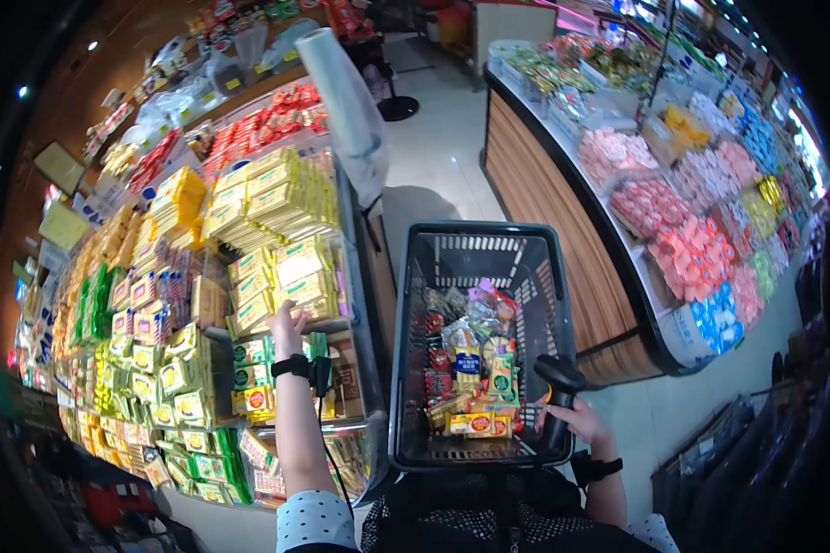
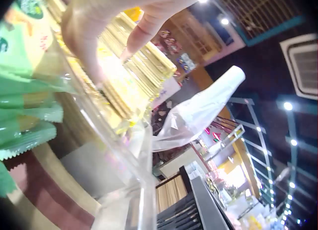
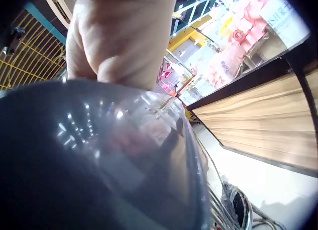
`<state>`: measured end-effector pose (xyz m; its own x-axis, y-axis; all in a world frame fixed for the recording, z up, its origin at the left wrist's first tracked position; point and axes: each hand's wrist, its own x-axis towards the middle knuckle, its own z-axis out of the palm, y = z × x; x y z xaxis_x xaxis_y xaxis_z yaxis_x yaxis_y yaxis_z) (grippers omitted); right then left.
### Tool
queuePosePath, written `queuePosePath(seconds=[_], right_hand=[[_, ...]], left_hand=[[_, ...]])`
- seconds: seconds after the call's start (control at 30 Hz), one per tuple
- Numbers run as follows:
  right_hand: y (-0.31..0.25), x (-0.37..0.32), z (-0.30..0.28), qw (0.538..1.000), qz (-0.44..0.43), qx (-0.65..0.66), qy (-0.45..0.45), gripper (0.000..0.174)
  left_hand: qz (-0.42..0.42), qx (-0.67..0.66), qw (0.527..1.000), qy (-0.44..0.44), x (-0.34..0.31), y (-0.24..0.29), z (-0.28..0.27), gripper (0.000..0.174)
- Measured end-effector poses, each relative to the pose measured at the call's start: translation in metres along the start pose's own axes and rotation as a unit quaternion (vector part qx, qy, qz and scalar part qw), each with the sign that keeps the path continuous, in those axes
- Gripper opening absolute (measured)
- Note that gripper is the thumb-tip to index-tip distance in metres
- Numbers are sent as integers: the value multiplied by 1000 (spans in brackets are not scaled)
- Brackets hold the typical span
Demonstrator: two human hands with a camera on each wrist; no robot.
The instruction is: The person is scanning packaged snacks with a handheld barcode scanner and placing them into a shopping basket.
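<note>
My left hand reaches over the rack to a stack of yellow snack packets. In the left wrist view its thumb and a finger stand apart, fingertips right at the yellow packets. Green snack packets lie just below that hand, behind a clear divider. My right hand grips a black rounded handle at the right side of a dark shopping basket. Several mixed snack packets lie in the basket. A glossy dark surface hides the right fingers in the right wrist view.
A roll of clear plastic bags stands at the rack's far corner. More packaged snacks fill the rack on the left. Across the aisle is a wood-sided counter with pink and blue wrapped sweets. Tiled floor runs between.
</note>
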<state>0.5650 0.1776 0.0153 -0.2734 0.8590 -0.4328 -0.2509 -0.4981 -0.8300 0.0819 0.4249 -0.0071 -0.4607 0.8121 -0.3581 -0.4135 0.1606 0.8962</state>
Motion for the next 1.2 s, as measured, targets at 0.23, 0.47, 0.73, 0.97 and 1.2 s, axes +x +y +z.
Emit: queuePosePath(seconds=[0.23, 0.47, 0.73, 0.97, 1.2], right_hand=[[-12, 2, -4, 1000, 23, -3, 7, 29], [-16, 1, -14, 998, 12, 17, -61, 26], [0, 5, -35, 993, 34, 19, -112, 21], [2, 7, -40, 981, 57, 10, -184, 23], [-9, 6, -34, 978, 113, -6, -175, 32]], left_hand=[[459, 485, 732, -138, -141, -30, 114, 62], [150, 720, 549, -396, -213, -163, 157, 44], [31, 854, 345, -387, -189, -254, 107, 25], [-46, 797, 459, -390, -171, -249, 65, 48], [54, 765, 509, -391, -177, -191, 91, 29]])
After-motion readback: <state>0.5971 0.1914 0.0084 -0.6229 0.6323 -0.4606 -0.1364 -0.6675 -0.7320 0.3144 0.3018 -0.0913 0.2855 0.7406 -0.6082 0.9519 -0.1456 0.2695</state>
